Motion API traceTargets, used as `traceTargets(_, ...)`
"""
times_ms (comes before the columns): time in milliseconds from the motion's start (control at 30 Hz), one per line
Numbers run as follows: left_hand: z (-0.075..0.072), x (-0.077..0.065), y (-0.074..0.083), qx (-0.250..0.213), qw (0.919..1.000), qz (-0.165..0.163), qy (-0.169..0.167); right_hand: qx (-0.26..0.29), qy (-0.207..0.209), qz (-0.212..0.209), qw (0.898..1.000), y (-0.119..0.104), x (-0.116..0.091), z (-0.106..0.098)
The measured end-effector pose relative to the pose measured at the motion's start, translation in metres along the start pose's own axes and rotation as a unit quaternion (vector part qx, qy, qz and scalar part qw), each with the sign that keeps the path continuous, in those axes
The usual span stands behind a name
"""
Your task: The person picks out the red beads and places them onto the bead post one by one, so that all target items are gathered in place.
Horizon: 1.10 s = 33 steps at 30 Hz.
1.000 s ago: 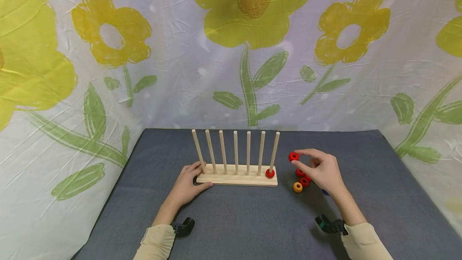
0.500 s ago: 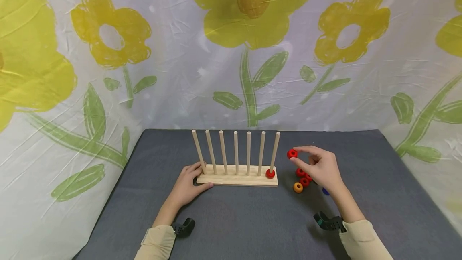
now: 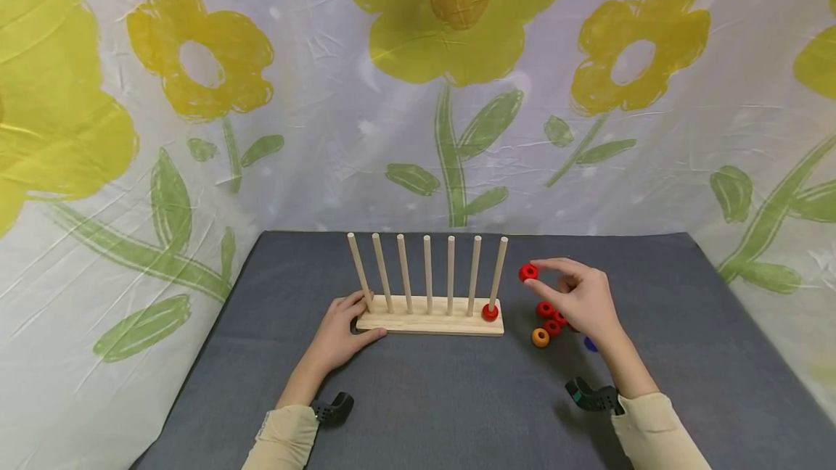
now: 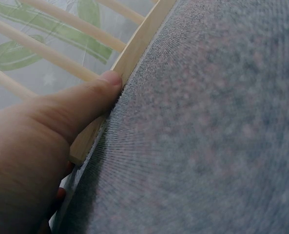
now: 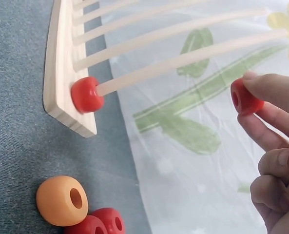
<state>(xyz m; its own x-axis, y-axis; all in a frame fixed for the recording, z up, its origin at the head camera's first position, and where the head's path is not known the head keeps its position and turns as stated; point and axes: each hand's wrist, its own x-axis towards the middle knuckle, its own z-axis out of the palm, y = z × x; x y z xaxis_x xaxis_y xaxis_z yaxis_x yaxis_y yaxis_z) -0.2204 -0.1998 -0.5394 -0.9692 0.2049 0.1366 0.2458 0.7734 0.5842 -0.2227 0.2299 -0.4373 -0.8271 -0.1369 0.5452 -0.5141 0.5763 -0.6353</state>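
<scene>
A wooden peg stand (image 3: pixel 424 323) with a row of upright pegs stands on the table. One red bead (image 3: pixel 490 312) sits at the foot of its rightmost peg. My left hand (image 3: pixel 339 332) grips the stand's left end; the left wrist view shows the thumb (image 4: pixel 103 90) along the front edge of the base, with the other fingers mostly hidden. To the right of the stand, my right hand (image 3: pixel 584 299) pinches another red bead (image 3: pixel 528 272) between thumb and fingertips. That bead is raised off the table, apart from the rightmost peg, its hole visible.
Below the right hand lie several loose red beads (image 3: pixel 551 327), an orange bead (image 3: pixel 540 338) and a blue bead (image 3: pixel 591 344), partly hidden by the wrist. Dark grey cloth (image 3: pixel 418 397) covers the table. A flowered sheet (image 3: pixel 313 129) hangs behind it.
My right hand has risen slightly with the red bead, uncovering more of the blue bead. The left hand and the peg stand have stayed in place.
</scene>
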Motion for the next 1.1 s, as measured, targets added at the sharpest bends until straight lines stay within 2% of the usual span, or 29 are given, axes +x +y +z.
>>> traceTargets(367,0.001,0.0,0.002,-0.003,1.0,-0.002,-0.001,-0.002,0.008,0.011,1.0,-0.001,0.004,-0.004)
traceTargets(800,0.001,0.0,0.002,-0.003,1.0,-0.001,0.001,-0.003,0.021,-0.001,1.0,-0.002,0.01,-0.011)
traceTargets(1100,0.0,-0.001,0.0,-0.003,1.0,-0.003,-0.001,0.004,0.017,0.012,1.0,-0.005,0.012,-0.011)
